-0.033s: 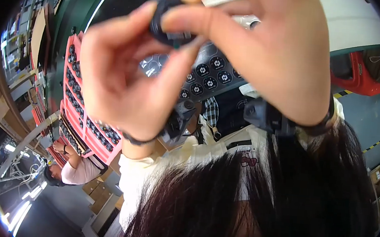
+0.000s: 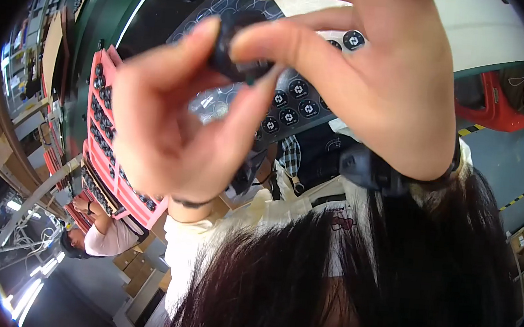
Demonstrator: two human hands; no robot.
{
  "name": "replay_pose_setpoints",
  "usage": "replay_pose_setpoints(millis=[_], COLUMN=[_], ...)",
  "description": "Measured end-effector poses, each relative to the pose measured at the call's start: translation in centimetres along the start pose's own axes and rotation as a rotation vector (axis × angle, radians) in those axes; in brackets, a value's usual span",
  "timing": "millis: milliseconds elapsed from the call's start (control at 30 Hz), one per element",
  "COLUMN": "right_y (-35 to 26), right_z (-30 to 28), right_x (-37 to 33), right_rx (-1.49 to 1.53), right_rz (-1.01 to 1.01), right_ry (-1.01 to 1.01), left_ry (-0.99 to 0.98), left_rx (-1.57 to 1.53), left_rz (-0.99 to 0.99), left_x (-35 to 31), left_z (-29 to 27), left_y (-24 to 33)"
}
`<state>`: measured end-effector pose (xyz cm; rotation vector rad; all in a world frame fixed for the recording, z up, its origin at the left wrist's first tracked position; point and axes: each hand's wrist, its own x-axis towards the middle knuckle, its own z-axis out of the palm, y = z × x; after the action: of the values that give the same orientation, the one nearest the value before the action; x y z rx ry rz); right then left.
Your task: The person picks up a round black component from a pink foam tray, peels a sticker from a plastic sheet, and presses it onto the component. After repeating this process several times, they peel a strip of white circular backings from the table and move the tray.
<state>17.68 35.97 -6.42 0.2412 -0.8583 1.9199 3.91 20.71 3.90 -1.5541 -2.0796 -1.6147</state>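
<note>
One dark rounded part (image 2: pixel 223 53), pinched by left hand (image 2: pixel 156 123) and right hand (image 2: pixel 369 79), best steadied with light, even fingertip pressure.

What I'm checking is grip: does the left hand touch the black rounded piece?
Touching: the head view shows the left hand, fingertip against the black rounded piece.

bright tube lights (image 2: pixel 27 299) glow; striped tape (image 2: pixel 523 194) crosses grey floor (image 2: pixel 511 163)
</note>
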Motion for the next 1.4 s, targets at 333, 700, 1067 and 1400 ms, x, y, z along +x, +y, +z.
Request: replay_pose_setpoints(millis=[333, 700, 1067, 1400], right_y=[2.4, -0.7, -0.7, 0.6], right_z=[1.1, 0.0, 1.5, 4.6], right_x=[4.3, 4.3, 4.8, 7.0], right_rx=[-0.083, -1.031, -0.723, -0.364], right_rz=[-0.051, 0.143, 0.400, 0.638], right_ry=[-0.049, 0.176, 0.167, -0.124], left_ry=[-0.284, -0.648, -0.698, -0.248], left_rx=[-0.762, 0.557, 0.033, -0.523], left_rz=[-0.919, -0.324, -0.432, -0.551], left_x=[3.1, 6.2, 5.2, 2.2], left_z=[0.4, 5.4, 5.0, 1.7], left_y=[-4.8, -9.9, -10.0, -2.2])
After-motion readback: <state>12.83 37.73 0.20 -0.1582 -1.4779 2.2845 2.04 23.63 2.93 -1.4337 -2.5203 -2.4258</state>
